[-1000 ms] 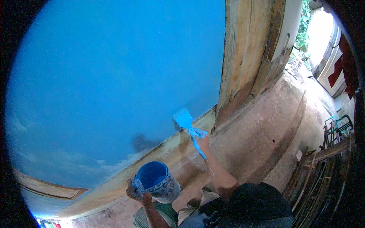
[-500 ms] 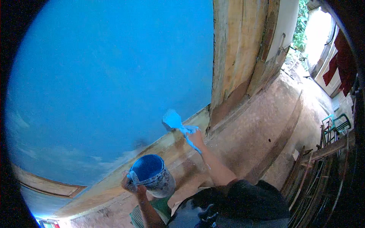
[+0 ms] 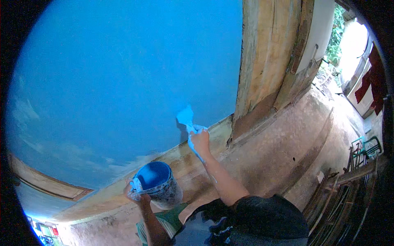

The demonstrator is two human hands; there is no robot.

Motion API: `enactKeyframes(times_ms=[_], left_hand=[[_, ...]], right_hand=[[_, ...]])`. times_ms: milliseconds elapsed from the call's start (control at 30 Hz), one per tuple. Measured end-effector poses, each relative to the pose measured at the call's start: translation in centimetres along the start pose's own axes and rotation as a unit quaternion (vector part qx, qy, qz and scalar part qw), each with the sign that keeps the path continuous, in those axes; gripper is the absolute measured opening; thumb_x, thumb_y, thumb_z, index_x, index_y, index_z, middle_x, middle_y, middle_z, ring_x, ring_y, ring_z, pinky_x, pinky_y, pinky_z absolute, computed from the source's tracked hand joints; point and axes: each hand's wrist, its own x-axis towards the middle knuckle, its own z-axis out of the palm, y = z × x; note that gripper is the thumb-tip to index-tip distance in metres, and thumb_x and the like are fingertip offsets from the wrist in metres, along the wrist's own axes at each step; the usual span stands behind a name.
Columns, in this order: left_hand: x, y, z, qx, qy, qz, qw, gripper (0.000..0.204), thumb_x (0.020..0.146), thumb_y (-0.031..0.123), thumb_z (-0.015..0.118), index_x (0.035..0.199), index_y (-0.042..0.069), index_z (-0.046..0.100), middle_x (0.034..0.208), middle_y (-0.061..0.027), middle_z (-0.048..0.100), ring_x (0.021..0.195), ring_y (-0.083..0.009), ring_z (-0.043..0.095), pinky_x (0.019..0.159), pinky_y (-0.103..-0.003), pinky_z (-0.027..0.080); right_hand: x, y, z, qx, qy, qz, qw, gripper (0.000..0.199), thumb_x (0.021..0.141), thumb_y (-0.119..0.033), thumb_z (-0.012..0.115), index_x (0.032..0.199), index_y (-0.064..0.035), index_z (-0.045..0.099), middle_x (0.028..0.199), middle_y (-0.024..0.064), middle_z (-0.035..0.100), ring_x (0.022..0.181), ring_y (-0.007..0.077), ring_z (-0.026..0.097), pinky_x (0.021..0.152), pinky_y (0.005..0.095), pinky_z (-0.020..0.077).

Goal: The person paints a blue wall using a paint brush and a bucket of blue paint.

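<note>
My right hand (image 3: 200, 142) is closed round the handle of a paintbrush (image 3: 185, 115) coated in light blue paint. Its bristle end meets the lower part of a blue wall (image 3: 131, 69), near the wall's bottom edge. Blue smears run down the handle and onto my wrist. Lower left, my left hand (image 3: 137, 196) grips the rim of a paint-splattered bucket (image 3: 167, 194), which is tilted and has blue inside. Something pale blue lies at the rim by my fingers; whether it is cloth or paint I cannot tell.
Bare wooden boards (image 3: 266, 53) border the blue wall on the right. A worn concrete floor (image 3: 283, 143) stretches behind. Stacked poles and planks (image 3: 344, 201) lie at the lower right, near a green chair (image 3: 371, 145). A wooden frame (image 3: 49, 184) is set low at the left.
The brush has shifted slightly up along the wall, and its handle stands more upright. The bucket and my left hand have moved a little left and up in view.
</note>
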Motion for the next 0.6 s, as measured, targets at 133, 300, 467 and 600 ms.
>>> enactKeyframes(times_ms=[133, 300, 467, 600], left_hand=[[1.9, 2.0, 0.1, 0.021, -0.023, -0.001, 1.000, 0.046, 0.080, 0.046, 0.066, 0.074, 0.001, 0.056, 0.071, -0.0007, 0.057, 0.065, -0.0122, 0.053, 0.060, -0.029, 0.046], [1.3, 2.2, 1.2, 0.040, 0.058, -0.003, 0.998, 0.051, 0.085, 0.043, 0.057, 0.054, 0.007, 0.039, 0.052, 0.0004, 0.038, 0.052, -0.0145, 0.034, 0.055, -0.031, 0.029], [-0.3, 2.3, 0.1, 0.084, 0.065, -0.023, 0.994, 0.040, 0.082, 0.039, 0.064, 0.065, 0.004, 0.053, 0.064, -0.0002, 0.053, 0.057, -0.0110, 0.047, 0.053, -0.029, 0.039], [-0.7, 1.6, -1.4, 0.104, 0.064, -0.018, 0.992, 0.037, 0.082, 0.036, 0.064, 0.066, 0.004, 0.053, 0.063, 0.0005, 0.052, 0.057, -0.0110, 0.047, 0.053, -0.029, 0.039]], right_hand=[[-0.9, -0.6, -1.0, -0.067, -0.047, -0.051, 0.995, 0.037, 0.073, -0.012, 0.058, 0.108, -0.0012, 0.062, 0.099, 0.0202, 0.064, 0.091, 0.0359, 0.060, 0.080, 0.0398, 0.0470], [-2.6, 9.8, 0.9, -0.029, -0.011, 0.023, 0.999, 0.032, 0.077, -0.022, 0.062, 0.099, 0.0010, 0.064, 0.090, 0.0208, 0.065, 0.082, 0.0375, 0.061, 0.076, 0.0443, 0.0477], [-4.5, 15.9, 2.3, -0.224, 0.014, 0.110, 0.968, 0.014, 0.078, -0.014, 0.062, 0.078, -0.0005, 0.063, 0.066, 0.0160, 0.061, 0.061, 0.0285, 0.060, 0.057, 0.0403, 0.0451], [-2.9, 8.9, 4.5, -0.152, -0.065, 0.131, 0.977, 0.014, 0.078, -0.015, 0.062, 0.074, -0.0009, 0.062, 0.064, 0.0154, 0.061, 0.059, 0.0280, 0.059, 0.056, 0.0410, 0.0443]])
